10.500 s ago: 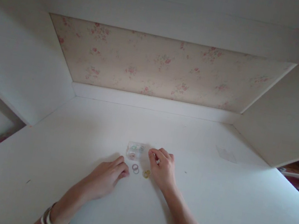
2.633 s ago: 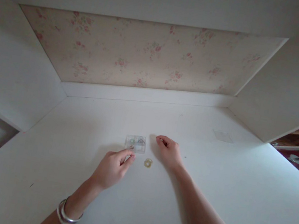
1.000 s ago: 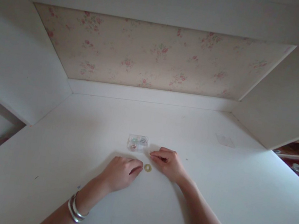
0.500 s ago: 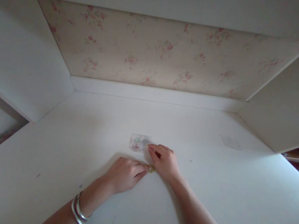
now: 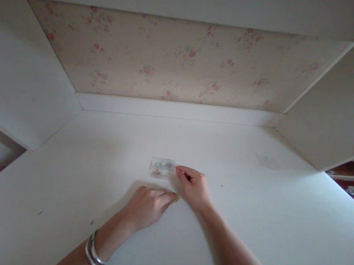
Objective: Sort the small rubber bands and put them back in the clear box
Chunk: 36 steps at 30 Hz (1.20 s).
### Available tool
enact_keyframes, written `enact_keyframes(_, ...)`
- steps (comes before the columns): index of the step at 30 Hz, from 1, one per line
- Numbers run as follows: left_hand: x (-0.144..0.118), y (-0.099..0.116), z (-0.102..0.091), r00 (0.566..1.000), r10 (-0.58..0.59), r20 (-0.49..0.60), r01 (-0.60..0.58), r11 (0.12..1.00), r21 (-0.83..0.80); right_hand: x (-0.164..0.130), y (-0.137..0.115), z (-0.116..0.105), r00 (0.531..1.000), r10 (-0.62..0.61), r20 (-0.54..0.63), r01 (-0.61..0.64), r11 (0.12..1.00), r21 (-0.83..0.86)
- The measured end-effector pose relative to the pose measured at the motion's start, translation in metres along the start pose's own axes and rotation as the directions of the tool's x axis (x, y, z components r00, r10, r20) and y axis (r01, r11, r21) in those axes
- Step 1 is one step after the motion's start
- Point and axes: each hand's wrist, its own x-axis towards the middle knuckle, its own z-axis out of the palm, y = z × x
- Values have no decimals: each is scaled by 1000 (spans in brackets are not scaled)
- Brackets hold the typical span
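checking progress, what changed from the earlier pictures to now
The two grey rings are gone from the desk. The left hand slid right onto the yellow ring, fingertips now on it. The right hand stays beside the clear box, which kept its place.

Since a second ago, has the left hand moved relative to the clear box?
Yes. The left hand has slid right, toward the right hand; its fingertips now cover the yellow ring lying below the clear box.

White desk [image 5: 251, 217], floral back panel [image 5: 182, 61], yellow ring [image 5: 176, 198].
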Motion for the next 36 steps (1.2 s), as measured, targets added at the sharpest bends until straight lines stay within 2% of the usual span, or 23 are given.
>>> enact_keyframes(5,0,2,1,999,-14,37,13,999,42,0,-1,-1,1000,-3,10,3,1000,8)
enact_keyframes(12,2,2,1,998,-60,9,61,998,-32,-1,1,1,1000,2,28,-2,1000,5)
enact_keyframes(21,3,2,1,993,-95,67,97,995,-32,-2,0,1,999,0,38,0,1000,-6)
enact_keyframes(27,3,2,1,996,-84,27,85,996,-33,-2,-1,-1,999,3,55,-3,1000,-6)
enact_keyframes(36,0,1,1,999,-32,25,33,999,-18,-3,-1,0,998,-9,59,9,1000,7)
